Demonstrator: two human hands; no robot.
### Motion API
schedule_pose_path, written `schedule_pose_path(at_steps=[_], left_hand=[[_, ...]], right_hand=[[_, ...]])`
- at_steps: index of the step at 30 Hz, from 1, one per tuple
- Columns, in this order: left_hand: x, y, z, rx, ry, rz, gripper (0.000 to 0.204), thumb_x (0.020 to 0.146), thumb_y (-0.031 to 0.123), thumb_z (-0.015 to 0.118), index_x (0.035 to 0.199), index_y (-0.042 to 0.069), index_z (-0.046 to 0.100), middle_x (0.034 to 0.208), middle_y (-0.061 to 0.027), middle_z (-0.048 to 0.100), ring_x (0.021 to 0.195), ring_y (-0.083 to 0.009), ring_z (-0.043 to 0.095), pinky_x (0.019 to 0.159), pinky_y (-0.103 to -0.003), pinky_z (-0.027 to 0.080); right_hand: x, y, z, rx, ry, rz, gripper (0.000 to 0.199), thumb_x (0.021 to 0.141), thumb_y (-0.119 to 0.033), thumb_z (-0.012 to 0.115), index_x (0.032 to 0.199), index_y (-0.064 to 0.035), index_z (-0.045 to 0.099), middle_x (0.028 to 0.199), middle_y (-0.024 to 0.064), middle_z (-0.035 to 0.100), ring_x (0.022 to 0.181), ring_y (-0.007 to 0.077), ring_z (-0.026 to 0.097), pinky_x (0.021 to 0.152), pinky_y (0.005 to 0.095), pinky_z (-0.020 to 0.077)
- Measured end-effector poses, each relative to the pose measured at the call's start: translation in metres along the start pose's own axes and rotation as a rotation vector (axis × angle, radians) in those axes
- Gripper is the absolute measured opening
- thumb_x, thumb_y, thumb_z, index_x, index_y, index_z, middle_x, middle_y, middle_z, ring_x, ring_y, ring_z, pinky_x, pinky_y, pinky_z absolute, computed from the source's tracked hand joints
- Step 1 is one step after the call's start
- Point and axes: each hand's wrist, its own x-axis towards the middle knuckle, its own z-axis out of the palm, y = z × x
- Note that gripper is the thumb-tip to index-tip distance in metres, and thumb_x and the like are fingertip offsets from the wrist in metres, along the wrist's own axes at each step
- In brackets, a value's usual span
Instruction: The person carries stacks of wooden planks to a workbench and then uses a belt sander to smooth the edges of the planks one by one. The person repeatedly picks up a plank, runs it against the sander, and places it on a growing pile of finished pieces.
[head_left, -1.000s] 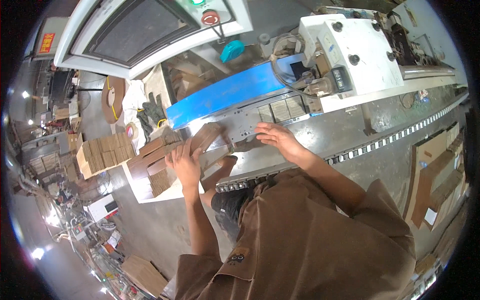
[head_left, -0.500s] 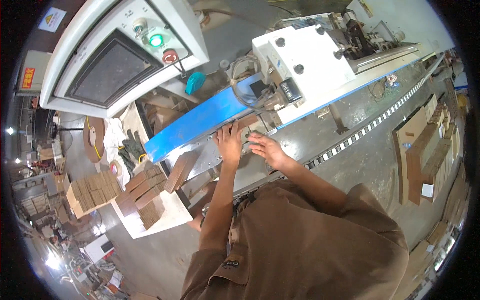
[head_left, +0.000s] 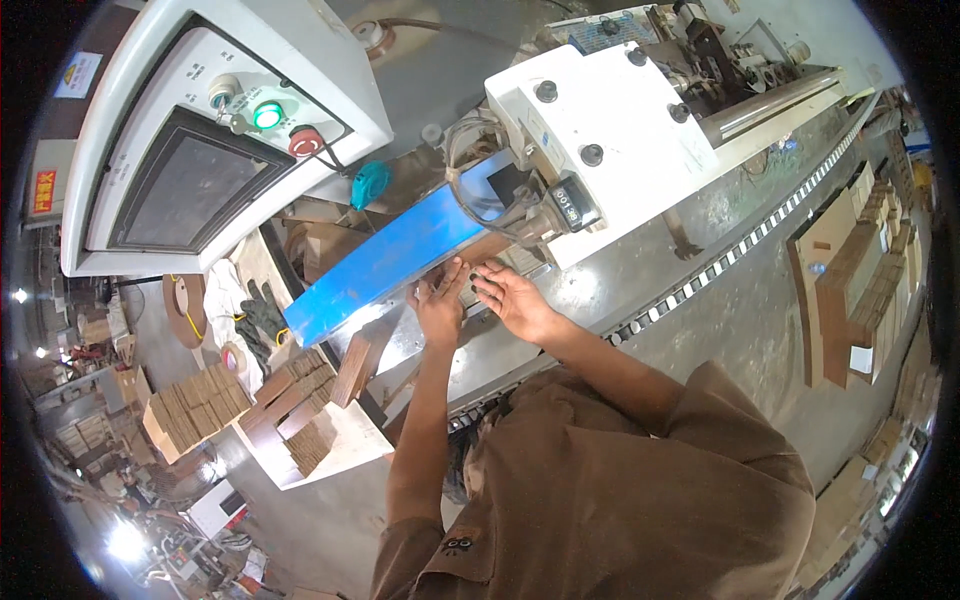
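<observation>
Beside the blue guard (head_left: 390, 240) of a white machine, my left hand (head_left: 438, 308) rests with fingers apart at the near end of a brown wooden strip (head_left: 487, 246). The strip runs in under the machine head (head_left: 605, 140), where its far end is hidden. Close by on the right, my right hand (head_left: 515, 303) is palm-up with its fingers spread and slightly bent. Its fingertips are near those of my left hand, and I see nothing held in it. Below the hands lies the metal bed (head_left: 402, 335) of the machine.
A control panel (head_left: 200, 165) with a screen and buttons stands at upper left. Wooden strips (head_left: 357, 368) lean by the bed, near a white board (head_left: 345, 440) with stacked strips. A dark glove (head_left: 262, 315) lies behind them. Stacked boards (head_left: 845, 300) stand at right.
The view has shifted a little. My two hands have come closer together, and the fingers of my left hand are more bent than before. My right hand remains spread.
</observation>
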Motion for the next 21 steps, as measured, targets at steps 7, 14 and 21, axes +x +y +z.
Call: schedule_pose_path(at_steps=[7, 14, 21], left_hand=[[0.015, 0.028, 0.000, -0.024, -0.048, -0.023, 0.043, 0.086, 0.011, 0.062, 0.123, 0.030, 0.074, 0.138, 0.0140, 0.065, 0.119, -0.0162, 0.057, 0.108, -0.049, 0.034], [0.042, 0.065, 0.023, -0.135, -0.021, 0.047, 0.042, 0.082, 0.022, 0.064, 0.123, 0.025, 0.074, 0.137, 0.0074, 0.066, 0.115, -0.0170, 0.056, 0.101, -0.045, 0.041], [0.039, 0.078, 0.027, -0.106, 0.147, -0.070, 0.036, 0.077, 0.019, 0.072, 0.113, 0.021, 0.076, 0.122, 0.0054, 0.072, 0.113, -0.0215, 0.055, 0.097, -0.044, 0.040]], right_hand=[[-0.005, -0.008, -0.013, 0.102, 0.004, -0.046, 0.054, 0.096, -0.024, 0.062, 0.145, -0.0107, 0.044, 0.141, 0.0033, 0.052, 0.133, 0.0238, 0.049, 0.115, 0.0400, 0.0374], [-0.028, -0.032, -0.017, -0.202, -0.045, -0.195, 0.065, 0.097, -0.026, 0.058, 0.156, -0.0093, 0.036, 0.160, 0.0047, 0.038, 0.143, 0.0240, 0.038, 0.122, 0.0392, 0.0232], [-0.062, -0.018, -0.010, -0.455, 0.084, -0.207, 0.058, 0.102, -0.027, 0.051, 0.152, -0.0021, 0.037, 0.156, 0.0136, 0.042, 0.142, 0.0264, 0.040, 0.122, 0.0410, 0.0260]])
